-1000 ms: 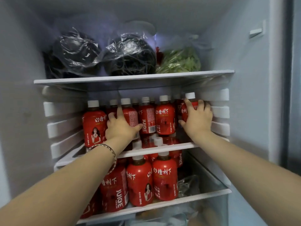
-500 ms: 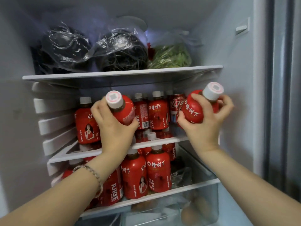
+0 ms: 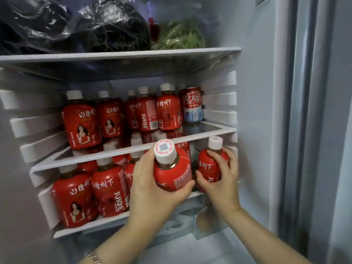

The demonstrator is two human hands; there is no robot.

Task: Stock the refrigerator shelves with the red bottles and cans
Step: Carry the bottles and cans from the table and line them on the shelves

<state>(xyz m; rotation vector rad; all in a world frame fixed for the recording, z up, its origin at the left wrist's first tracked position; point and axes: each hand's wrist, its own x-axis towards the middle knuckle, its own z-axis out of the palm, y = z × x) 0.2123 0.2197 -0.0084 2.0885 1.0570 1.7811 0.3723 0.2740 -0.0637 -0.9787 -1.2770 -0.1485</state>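
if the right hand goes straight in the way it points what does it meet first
Way looks free: the right hand and its bottle face a gap on the lower shelf; depth unclear.

The middle glass shelf with a white front rim (image 3: 219, 130) carries a red and blue cola can (image 3: 191, 104) at its right rear. Left of the can stand rows of upright red plastic juice bottles with white caps (image 3: 82, 124). Above the can, the top white-rimmed glass shelf (image 3: 122, 54) bears dark bundles in clear plastic bags (image 3: 114, 29) and bagged leafy greens (image 3: 179, 39). Below the can, the lower white-rimmed shelf (image 3: 91, 226) holds more such bottles (image 3: 108, 189), packed close.
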